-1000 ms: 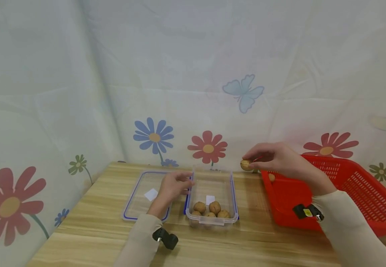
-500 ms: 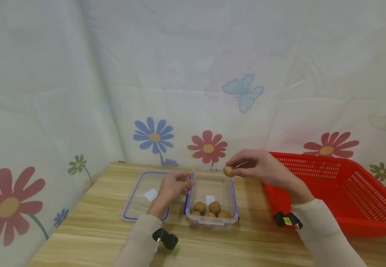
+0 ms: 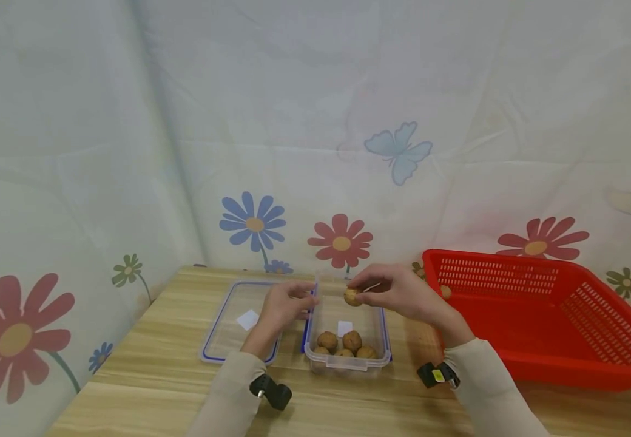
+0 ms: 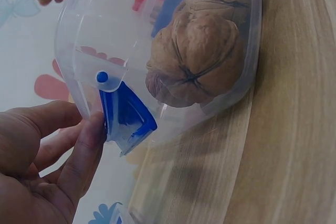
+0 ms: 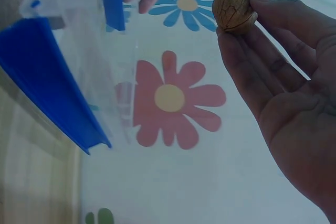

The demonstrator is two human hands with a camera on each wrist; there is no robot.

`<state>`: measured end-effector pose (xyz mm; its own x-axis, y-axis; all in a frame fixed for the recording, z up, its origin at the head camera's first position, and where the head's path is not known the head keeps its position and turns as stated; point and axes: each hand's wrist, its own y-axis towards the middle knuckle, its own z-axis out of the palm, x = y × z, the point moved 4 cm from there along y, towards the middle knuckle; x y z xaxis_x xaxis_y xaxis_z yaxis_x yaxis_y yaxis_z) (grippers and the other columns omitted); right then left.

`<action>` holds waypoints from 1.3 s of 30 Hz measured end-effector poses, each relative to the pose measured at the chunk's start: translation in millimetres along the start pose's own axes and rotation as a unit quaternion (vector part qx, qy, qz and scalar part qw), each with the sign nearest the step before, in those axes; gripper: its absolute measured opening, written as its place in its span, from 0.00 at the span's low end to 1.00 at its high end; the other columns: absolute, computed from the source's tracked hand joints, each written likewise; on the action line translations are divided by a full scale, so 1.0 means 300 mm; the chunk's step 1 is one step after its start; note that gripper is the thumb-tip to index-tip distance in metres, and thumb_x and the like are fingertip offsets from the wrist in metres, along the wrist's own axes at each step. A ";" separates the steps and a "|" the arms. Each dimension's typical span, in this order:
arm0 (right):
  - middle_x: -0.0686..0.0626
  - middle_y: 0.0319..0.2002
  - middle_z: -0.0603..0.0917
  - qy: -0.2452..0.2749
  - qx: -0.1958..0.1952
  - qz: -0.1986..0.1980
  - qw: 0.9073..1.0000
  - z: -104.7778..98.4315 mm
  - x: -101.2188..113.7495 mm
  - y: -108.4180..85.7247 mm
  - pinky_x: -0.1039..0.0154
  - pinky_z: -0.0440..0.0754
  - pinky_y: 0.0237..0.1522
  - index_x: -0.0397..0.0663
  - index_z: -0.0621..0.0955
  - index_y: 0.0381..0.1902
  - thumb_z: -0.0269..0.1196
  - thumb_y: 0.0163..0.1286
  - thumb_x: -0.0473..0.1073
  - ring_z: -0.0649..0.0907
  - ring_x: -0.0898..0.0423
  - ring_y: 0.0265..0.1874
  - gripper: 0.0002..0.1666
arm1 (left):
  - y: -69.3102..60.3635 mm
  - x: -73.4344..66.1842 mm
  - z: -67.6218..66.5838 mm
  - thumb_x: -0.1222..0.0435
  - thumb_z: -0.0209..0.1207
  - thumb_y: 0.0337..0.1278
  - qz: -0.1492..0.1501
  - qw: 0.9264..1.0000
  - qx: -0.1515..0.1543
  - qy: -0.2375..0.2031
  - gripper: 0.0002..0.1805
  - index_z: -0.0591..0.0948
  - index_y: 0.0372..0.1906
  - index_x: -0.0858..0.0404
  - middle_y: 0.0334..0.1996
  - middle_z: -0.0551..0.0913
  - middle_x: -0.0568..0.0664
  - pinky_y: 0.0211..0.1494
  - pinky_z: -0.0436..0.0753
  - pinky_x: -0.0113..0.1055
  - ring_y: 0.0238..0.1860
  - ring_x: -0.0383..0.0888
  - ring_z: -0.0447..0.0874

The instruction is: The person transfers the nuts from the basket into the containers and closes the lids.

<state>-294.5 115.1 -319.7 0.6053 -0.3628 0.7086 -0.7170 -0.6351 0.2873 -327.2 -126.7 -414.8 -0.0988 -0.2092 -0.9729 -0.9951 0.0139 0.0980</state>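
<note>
My right hand (image 3: 400, 292) pinches a walnut (image 3: 352, 296) between thumb and fingertips, above the far part of a clear plastic storage box (image 3: 348, 363). The same walnut (image 5: 235, 8) shows whole in the right wrist view, well apart from the box wall. My left hand (image 3: 285, 306) holds the box's left rim; in the left wrist view its thumb and fingers meet at the edge beside a blue clip (image 4: 126, 114) that hangs down. Several walnuts (image 3: 352, 341) lie at the near end inside the box, close to a white paper square (image 3: 344, 328).
A clear lid (image 3: 219, 331) with a blue seal lies flat left of the box on the wooden table (image 3: 146, 364). To the right stands a red plastic basket (image 3: 512, 358), with a walnut (image 3: 445, 292) at its left side. Behind hangs a flowered cloth (image 3: 293, 152).
My right hand has carried the walnut leftward and down, from beside the red basket to over the box. The left hand has stayed at the box rim.
</note>
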 end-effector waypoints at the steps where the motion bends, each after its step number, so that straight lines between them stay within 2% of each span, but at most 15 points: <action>1: 0.49 0.49 0.90 0.003 0.001 0.002 1.000 0.010 -0.006 0.001 0.62 0.89 0.54 0.44 0.87 0.57 0.71 0.74 0.36 0.90 0.52 0.47 0.16 | 0.000 -0.001 0.001 0.74 0.69 0.66 0.002 1.000 0.001 0.004 0.18 0.86 0.59 0.71 0.42 0.88 0.59 0.42 0.94 0.42 0.44 0.57 0.92; 8: 0.51 0.47 0.91 0.008 0.017 0.000 1.000 0.073 -0.046 0.017 0.62 0.90 0.53 0.45 0.88 0.55 0.71 0.73 0.37 0.90 0.52 0.46 0.14 | -0.002 -0.006 0.000 0.73 0.69 0.67 0.004 1.000 0.003 0.012 0.18 0.86 0.60 0.71 0.42 0.89 0.59 0.43 0.94 0.44 0.41 0.57 0.92; 12: 0.53 0.46 0.91 0.006 0.029 0.014 0.999 0.099 -0.068 0.022 0.63 0.90 0.52 0.47 0.89 0.54 0.72 0.73 0.38 0.90 0.52 0.44 0.13 | -0.004 -0.009 0.001 0.72 0.68 0.67 0.003 1.000 0.004 0.015 0.18 0.85 0.60 0.71 0.42 0.89 0.59 0.43 0.94 0.43 0.41 0.55 0.92; 18: 0.56 0.44 0.90 -0.012 0.055 0.031 0.998 0.139 -0.097 0.028 0.64 0.89 0.51 0.49 0.90 0.51 0.72 0.73 0.38 0.88 0.55 0.42 0.11 | -0.008 -0.008 0.001 0.73 0.68 0.67 0.006 1.000 0.005 0.010 0.18 0.85 0.60 0.72 0.42 0.89 0.60 0.43 0.94 0.43 0.43 0.60 0.92; 21: 0.58 0.45 0.91 -0.024 0.067 0.033 0.997 0.156 -0.107 0.034 0.62 0.89 0.53 0.50 0.91 0.51 0.72 0.73 0.38 0.87 0.57 0.43 0.10 | -0.008 -0.008 -0.001 0.72 0.69 0.67 0.005 1.000 0.003 0.012 0.18 0.85 0.60 0.72 0.42 0.89 0.60 0.43 0.94 0.44 0.41 0.58 0.92; 27: 0.53 0.47 0.90 -0.021 0.083 0.027 0.996 0.174 -0.115 0.035 0.61 0.88 0.55 0.44 0.90 0.50 0.72 0.72 0.35 0.87 0.55 0.45 0.11 | -0.013 -0.019 -0.007 0.70 0.69 0.68 -0.002 0.999 0.001 0.032 0.19 0.85 0.61 0.70 0.42 0.89 0.58 0.44 0.94 0.43 0.37 0.52 0.92; 33: 0.52 0.46 0.91 -0.021 0.095 0.013 0.995 0.187 -0.124 0.038 0.65 0.88 0.54 0.43 0.90 0.49 0.72 0.71 0.34 0.88 0.57 0.44 0.10 | -0.014 -0.021 -0.005 0.70 0.69 0.68 -0.002 0.999 -0.001 0.035 0.18 0.86 0.60 0.70 0.42 0.89 0.58 0.43 0.94 0.42 0.38 0.51 0.92; 39: 0.52 0.45 0.91 -0.029 0.095 0.014 0.995 0.190 -0.126 0.038 0.64 0.88 0.53 0.41 0.90 0.49 0.72 0.71 0.33 0.88 0.57 0.44 0.10 | -0.014 -0.021 -0.003 0.71 0.69 0.67 -0.001 0.999 -0.002 0.034 0.18 0.86 0.60 0.70 0.42 0.89 0.58 0.43 0.94 0.43 0.38 0.52 0.92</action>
<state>-305.9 82.7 -379.8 0.6094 -0.4170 0.6743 -0.6586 -0.7398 0.1377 -322.6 -126.4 -408.8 -0.0960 -0.2756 -0.9565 -0.9952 0.0088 0.0974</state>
